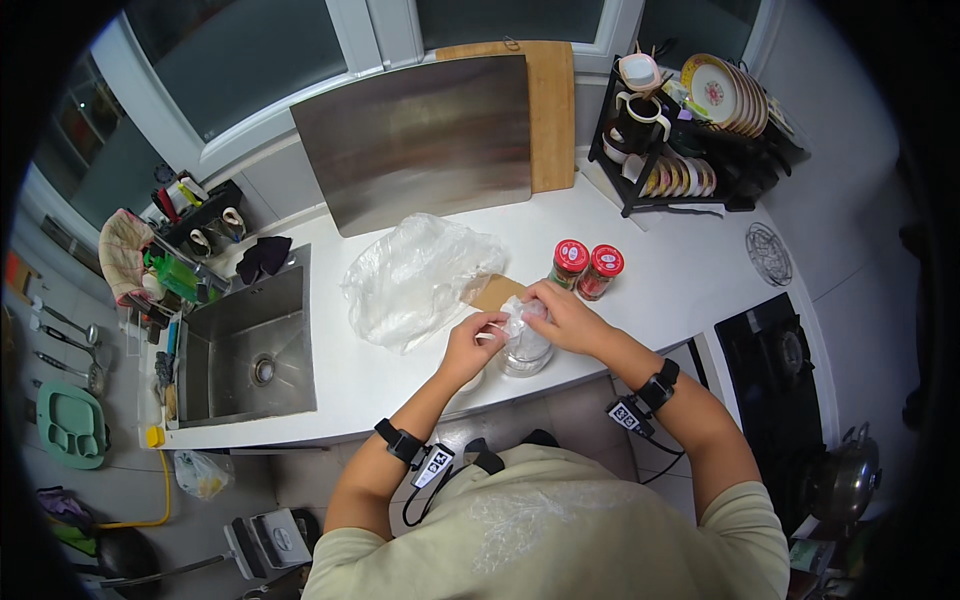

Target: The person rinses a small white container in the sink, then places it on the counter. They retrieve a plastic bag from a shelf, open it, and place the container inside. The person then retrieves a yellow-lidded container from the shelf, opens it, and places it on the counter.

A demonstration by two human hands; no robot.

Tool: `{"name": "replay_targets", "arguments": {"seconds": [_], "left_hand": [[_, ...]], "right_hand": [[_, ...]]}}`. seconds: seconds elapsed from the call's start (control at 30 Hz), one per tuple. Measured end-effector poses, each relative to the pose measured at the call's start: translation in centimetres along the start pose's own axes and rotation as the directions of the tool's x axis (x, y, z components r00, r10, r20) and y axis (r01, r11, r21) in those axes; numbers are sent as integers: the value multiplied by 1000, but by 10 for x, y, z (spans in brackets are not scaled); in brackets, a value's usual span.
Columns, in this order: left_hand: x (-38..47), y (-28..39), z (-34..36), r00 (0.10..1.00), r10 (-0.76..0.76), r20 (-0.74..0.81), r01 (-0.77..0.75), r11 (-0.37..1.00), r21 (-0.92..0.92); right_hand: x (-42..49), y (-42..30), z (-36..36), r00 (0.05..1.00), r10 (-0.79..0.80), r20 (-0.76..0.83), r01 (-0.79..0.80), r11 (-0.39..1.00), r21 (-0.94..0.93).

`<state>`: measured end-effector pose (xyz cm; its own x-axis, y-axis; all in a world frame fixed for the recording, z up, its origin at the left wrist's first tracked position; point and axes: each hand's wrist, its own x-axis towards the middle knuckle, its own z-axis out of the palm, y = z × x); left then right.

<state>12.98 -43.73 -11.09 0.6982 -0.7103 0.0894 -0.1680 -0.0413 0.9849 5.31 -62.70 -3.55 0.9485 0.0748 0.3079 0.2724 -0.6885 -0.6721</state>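
Note:
Both hands work over a clear jar (526, 360) near the counter's front edge. My left hand (474, 346) pinches the left side of a thin clear plastic bag (525, 330) that rises from the jar's mouth. On the bag's upper right, my right hand (568, 319) holds it with thumb and fingers. A small round white thing (472, 384) lies partly hidden by my left wrist. Behind my hands are a brown cardboard-like piece (496, 292), a large crumpled clear plastic bag (420, 277), and two glass jars with red lids (571, 259) (606, 262).
A steel sink (251, 360) lies to the left. A metal board (427, 142) and a wooden board (551, 120) lean at the back. The black dish rack (645, 199) holds plates and cups. At right are a wire trivet (769, 255) and a black stove (772, 375).

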Motion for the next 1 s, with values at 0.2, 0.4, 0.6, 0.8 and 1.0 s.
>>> {"name": "replay_targets", "arguments": {"seconds": [0.2,0.4,0.6,0.8,1.0], "left_hand": [[-6,21,2,988,150,-19,-139,952,272],[13,24,3,997,10,-74,-18,994,-104],[8,-2,-6,999,-37,18,35,998,57],[8,-14,-3,990,5,144,-20,994,106],[13,-11,-2,976,-1,216,-20,995,95]], "right_hand": [[-10,-10,1,989,-61,135,77,990,-120],[3,3,4,993,-110,-40,106,990,-87],[4,-3,-4,978,-90,-188,88,996,-21],[9,-13,-12,990,-26,-136,31,999,34],[14,-19,-21,982,-77,-173,76,997,-13]]}}
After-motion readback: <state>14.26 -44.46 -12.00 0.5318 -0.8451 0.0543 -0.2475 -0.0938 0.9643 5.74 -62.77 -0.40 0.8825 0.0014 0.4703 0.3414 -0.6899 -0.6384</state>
